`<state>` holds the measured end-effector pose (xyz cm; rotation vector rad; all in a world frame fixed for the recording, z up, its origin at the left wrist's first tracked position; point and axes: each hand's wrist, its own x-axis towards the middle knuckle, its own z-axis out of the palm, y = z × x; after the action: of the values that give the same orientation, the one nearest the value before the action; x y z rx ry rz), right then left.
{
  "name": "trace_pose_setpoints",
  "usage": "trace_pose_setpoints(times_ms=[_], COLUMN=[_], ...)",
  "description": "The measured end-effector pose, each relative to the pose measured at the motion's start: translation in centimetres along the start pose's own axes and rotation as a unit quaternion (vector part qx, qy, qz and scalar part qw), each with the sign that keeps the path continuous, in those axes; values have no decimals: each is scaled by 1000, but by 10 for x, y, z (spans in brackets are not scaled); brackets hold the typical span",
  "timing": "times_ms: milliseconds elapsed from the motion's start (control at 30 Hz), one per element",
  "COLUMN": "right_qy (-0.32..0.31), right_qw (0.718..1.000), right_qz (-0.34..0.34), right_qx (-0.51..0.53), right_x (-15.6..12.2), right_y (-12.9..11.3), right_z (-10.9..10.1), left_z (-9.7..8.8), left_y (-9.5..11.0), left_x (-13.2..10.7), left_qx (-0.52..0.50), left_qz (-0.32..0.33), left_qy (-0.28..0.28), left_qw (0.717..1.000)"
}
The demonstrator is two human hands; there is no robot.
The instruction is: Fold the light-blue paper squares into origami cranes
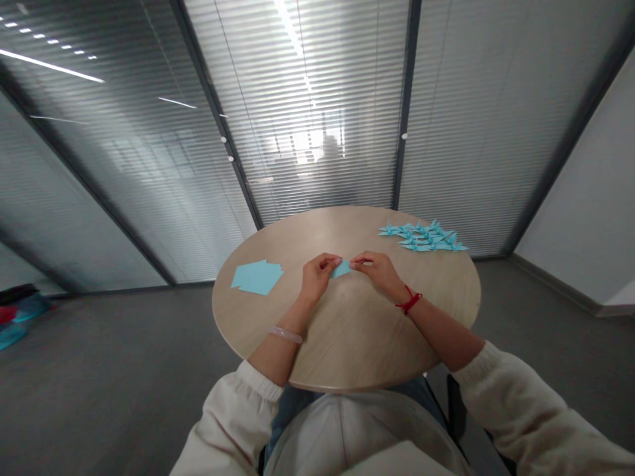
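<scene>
Between my hands, over the middle of the table, is a small folded piece of light blue paper. My left hand pinches its left side between thumb and fingers. On the opposite side my right hand has its thumb and forefinger closed on the paper's edge. The fingertips partly cover the paper, so its exact folds cannot be made out. Flat blue paper sheets lie in a loose, overlapping pile to the left. Several folded blue paper cranes sit bunched together at the far right.
The round wooden table has a curved edge close to my body. Glass partitions with blinds stand right behind it. A dark bundle with red and blue parts is on the floor at far left.
</scene>
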<state>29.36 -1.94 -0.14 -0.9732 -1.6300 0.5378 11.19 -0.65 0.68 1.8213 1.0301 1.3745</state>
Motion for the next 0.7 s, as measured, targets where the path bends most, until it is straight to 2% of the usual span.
trace_pose_setpoints(times_ms=[167, 533, 700], right_qy=[-8, -36, -17], right_qw=[1000, 999, 999], right_qz=[1, 11, 35], right_qx=[8, 15, 32], right_x=[1, 0, 1], right_y=[3, 3, 4], right_z=[0, 4, 3], left_z=[-1, -4, -2], left_y=[2, 11, 9], left_x=[-1, -5, -6], left_qx=[15, 168, 161], left_qz=[7, 64, 84], left_qy=[-8, 13, 0], left_qw=[1000, 984, 983])
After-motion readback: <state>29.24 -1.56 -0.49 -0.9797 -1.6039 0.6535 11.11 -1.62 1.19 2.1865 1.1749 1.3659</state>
